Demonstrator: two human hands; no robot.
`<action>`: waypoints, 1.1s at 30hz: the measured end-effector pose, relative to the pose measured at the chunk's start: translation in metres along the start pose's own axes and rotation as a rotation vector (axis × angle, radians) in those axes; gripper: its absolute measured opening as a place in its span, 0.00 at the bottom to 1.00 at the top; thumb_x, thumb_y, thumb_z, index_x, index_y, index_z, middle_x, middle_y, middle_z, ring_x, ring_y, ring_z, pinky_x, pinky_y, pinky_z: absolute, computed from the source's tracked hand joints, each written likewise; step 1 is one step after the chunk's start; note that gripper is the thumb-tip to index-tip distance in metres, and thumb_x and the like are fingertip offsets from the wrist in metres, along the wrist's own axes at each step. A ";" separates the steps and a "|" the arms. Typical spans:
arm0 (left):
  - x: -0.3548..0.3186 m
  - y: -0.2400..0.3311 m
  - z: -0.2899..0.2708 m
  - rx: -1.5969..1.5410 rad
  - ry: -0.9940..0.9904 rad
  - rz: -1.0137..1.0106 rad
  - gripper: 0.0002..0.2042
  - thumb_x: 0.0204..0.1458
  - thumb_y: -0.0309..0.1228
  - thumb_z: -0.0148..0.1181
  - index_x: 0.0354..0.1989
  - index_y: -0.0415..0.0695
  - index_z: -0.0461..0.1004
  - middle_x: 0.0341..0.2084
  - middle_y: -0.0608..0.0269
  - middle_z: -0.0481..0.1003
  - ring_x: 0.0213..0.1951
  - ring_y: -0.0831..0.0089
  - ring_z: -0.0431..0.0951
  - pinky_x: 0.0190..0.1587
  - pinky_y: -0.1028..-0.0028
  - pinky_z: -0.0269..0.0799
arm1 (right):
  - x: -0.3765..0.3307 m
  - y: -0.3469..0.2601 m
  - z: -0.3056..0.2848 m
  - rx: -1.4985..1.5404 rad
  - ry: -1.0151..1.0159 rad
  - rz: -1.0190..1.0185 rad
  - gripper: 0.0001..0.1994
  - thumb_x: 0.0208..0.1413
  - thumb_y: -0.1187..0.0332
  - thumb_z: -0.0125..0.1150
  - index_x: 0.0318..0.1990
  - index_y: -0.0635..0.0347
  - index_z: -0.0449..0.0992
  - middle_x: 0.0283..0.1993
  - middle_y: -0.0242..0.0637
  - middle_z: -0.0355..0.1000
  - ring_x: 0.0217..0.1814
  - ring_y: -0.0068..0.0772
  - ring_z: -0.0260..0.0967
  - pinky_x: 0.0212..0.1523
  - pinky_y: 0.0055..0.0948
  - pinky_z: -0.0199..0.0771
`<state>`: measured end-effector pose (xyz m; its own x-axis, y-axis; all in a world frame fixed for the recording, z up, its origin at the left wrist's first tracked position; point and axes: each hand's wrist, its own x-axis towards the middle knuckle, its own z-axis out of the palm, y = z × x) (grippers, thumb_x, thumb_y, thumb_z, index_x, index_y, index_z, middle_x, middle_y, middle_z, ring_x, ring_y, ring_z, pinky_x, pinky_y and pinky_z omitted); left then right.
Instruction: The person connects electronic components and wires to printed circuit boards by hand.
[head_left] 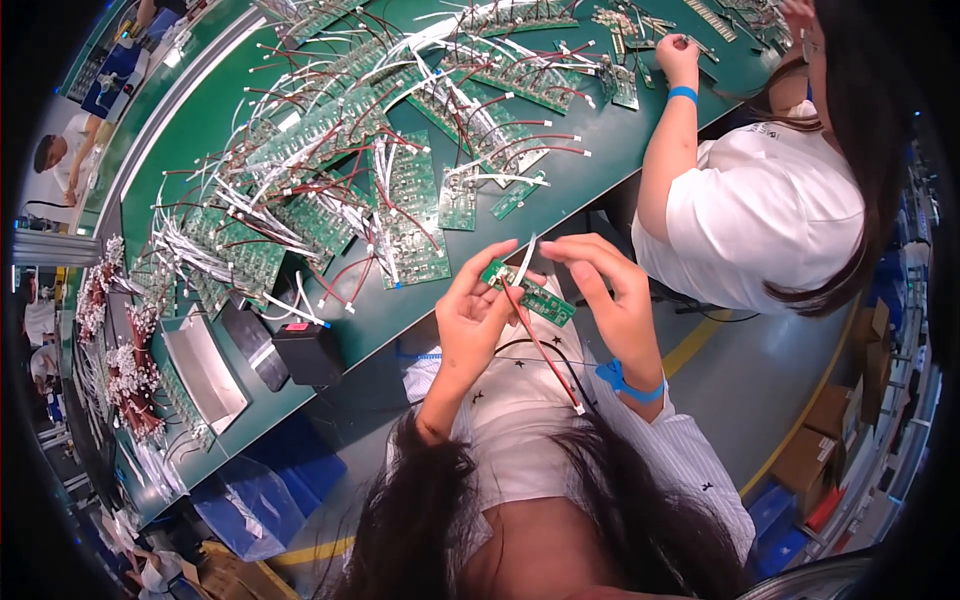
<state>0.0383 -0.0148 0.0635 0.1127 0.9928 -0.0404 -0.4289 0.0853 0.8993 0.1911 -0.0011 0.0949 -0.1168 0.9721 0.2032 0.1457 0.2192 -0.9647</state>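
My left hand (472, 312) pinches a small green circuit board (548, 303) above my lap, just off the table's near edge. A white cable (527, 258) rises from the board between my hands. From the board a red and dark wire pair (540, 345) hangs down and ends in a small white connector (579, 408). My right hand (622, 300) is beside the board's right end, fingers stretched and thumb apart, with nothing visibly gripped. Its fingertips are close to the cable's upper end; whether they touch it, I cannot tell. A blue band (630, 383) circles my right wrist.
Several wired circuit board panels (410, 215) are spread over the green table (590, 185). Near its front edge stand a black box (308, 355) and a metal tray (205, 370). White connector bundles (130, 380) lie at left. A co-worker (760, 210) handles parts at right.
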 end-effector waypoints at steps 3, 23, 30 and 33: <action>-0.001 0.001 0.002 0.016 -0.051 -0.005 0.20 0.48 0.18 0.51 0.52 0.34 0.58 0.33 0.53 0.73 0.28 0.81 0.71 0.28 0.84 0.67 | 0.007 -0.003 0.003 0.009 -0.051 0.013 0.08 0.52 0.73 0.51 0.35 0.69 0.73 0.30 0.38 0.71 0.34 0.22 0.67 0.35 0.20 0.65; 0.002 -0.016 0.004 0.237 -0.091 0.126 0.23 0.45 0.14 0.50 0.53 0.34 0.57 0.35 0.53 0.72 0.30 0.76 0.74 0.30 0.80 0.71 | 0.010 0.001 -0.001 0.355 0.061 0.081 0.11 0.56 0.73 0.42 0.40 0.71 0.70 0.37 0.42 0.71 0.38 0.28 0.69 0.37 0.24 0.71; 0.003 -0.020 0.013 0.036 -0.301 0.028 0.26 0.45 0.14 0.49 0.56 0.35 0.54 0.48 0.53 0.64 0.41 0.71 0.72 0.43 0.74 0.68 | 0.000 0.016 -0.004 0.539 0.159 -0.077 0.12 0.57 0.70 0.43 0.31 0.72 0.70 0.26 0.44 0.70 0.26 0.28 0.70 0.33 0.25 0.70; 0.015 -0.030 0.006 0.145 -0.254 0.054 0.23 0.47 0.15 0.47 0.54 0.35 0.56 0.44 0.53 0.66 0.39 0.68 0.73 0.42 0.74 0.68 | -0.006 0.016 -0.016 0.528 0.190 -0.128 0.13 0.57 0.68 0.44 0.30 0.71 0.69 0.23 0.44 0.69 0.22 0.30 0.69 0.33 0.29 0.70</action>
<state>0.0585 -0.0030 0.0387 0.3215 0.9413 0.1030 -0.3095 0.0016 0.9509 0.2096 -0.0023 0.0812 0.0844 0.9492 0.3030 -0.3735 0.3121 -0.8735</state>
